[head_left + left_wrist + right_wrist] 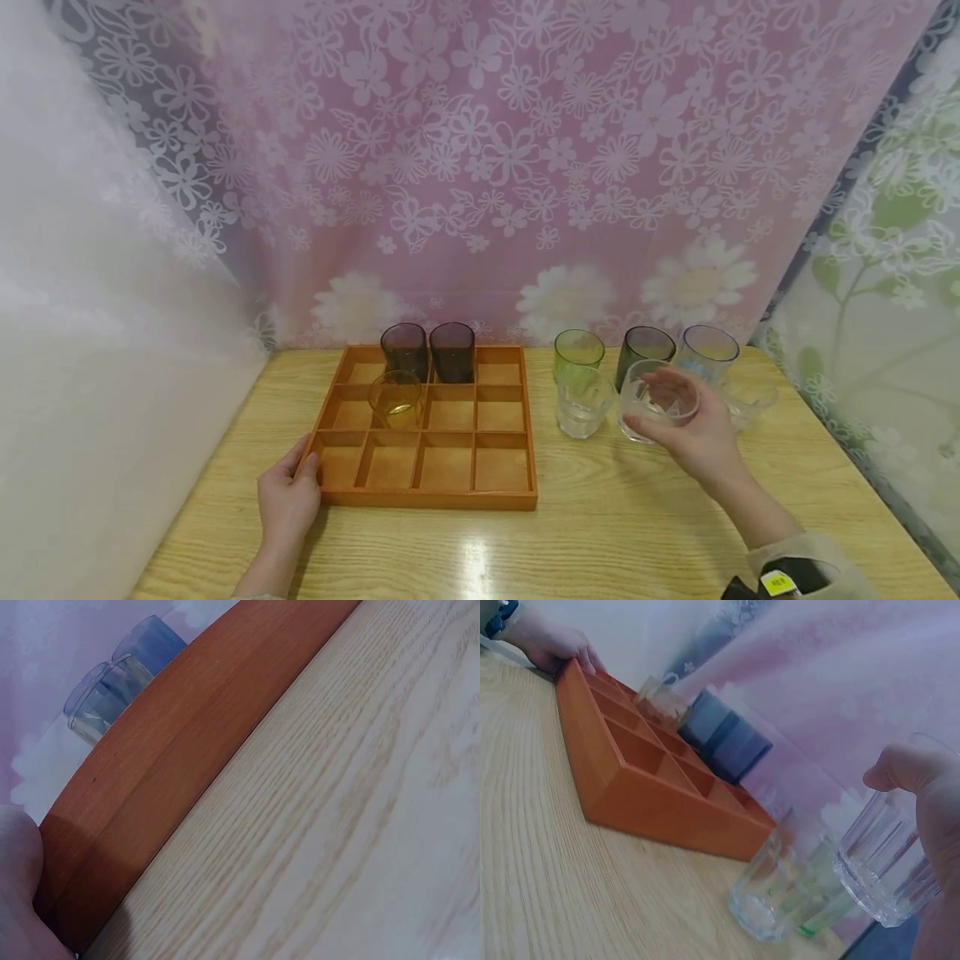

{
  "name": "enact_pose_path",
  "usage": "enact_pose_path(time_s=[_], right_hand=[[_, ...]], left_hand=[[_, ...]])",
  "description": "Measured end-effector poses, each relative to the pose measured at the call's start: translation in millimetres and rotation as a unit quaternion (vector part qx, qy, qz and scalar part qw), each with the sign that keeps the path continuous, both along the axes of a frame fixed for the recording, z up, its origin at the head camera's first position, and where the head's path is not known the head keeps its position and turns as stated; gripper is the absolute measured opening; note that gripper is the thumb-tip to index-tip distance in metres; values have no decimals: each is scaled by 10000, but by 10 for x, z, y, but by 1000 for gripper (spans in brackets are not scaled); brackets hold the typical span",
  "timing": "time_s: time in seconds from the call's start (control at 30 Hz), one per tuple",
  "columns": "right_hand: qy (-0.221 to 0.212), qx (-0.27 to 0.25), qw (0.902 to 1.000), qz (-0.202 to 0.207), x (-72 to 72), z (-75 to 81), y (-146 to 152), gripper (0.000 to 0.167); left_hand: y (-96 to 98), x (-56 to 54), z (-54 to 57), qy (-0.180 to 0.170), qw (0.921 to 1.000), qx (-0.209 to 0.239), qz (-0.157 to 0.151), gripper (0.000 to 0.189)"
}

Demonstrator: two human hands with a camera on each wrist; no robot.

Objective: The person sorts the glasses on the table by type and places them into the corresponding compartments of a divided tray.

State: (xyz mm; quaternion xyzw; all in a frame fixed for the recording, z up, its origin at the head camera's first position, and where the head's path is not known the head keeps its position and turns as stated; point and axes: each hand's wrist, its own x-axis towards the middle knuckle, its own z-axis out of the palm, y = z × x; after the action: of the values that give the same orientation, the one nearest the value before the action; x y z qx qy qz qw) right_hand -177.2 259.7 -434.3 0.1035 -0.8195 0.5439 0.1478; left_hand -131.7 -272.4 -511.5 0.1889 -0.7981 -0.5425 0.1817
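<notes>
Steady tray (427, 500) flat on table (585, 542) with left hand (288, 496): thumb and bent fingers gripping the left wall near the front corner. Hold tumbler (889, 859) upright, right of tray, with right hand (699, 437): thumb and fingers curled partway round the upper part. Base on table or lifted: cannot tell. Apply firm, even pressure; do not squeeze the rim. Allow clearance from clear glass (583, 408), just beside on the left. Raise above the tray wall before any leftward movement. Mind yellow glass (396, 404) in the middle row, then dark glasses (452, 354) in the back row. Avoid contact with green glass (578, 350), behind clear glass.
</notes>
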Motion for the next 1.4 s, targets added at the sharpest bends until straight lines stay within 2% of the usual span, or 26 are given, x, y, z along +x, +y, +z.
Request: enact_pose_path(time_s=[0.37, 0.6, 0.8, 1.1, 1.27, 1.4], right_hand=[[206, -583, 9959, 667, 92, 191, -479, 74], [119, -510, 9938, 978, 66, 143, -836, 76], [203, -971, 9865, 1302, 11, 101, -1136, 78], [-34, -1259, 9851, 1167, -68, 90, -1471, 79], [-97, -1668, 9788, 1183, -143, 47, -1620, 81], [-53, -1654, 9793, 1168, -186, 4, -1761, 81]], left_hand=[[18, -22, -26, 1, 10000, 46, -23, 42], [10, -21, -28, -61, 9999, 98, -84, 43], [-3, -19, -42, -62, 9999, 74, -110, 43], [-23, -15, -33, -98, 9999, 27, -109, 43], [-22, -13, -23, -82, 9999, -31, -80, 43], [-24, -14, -35, -8, 10000, -35, -71, 43]])
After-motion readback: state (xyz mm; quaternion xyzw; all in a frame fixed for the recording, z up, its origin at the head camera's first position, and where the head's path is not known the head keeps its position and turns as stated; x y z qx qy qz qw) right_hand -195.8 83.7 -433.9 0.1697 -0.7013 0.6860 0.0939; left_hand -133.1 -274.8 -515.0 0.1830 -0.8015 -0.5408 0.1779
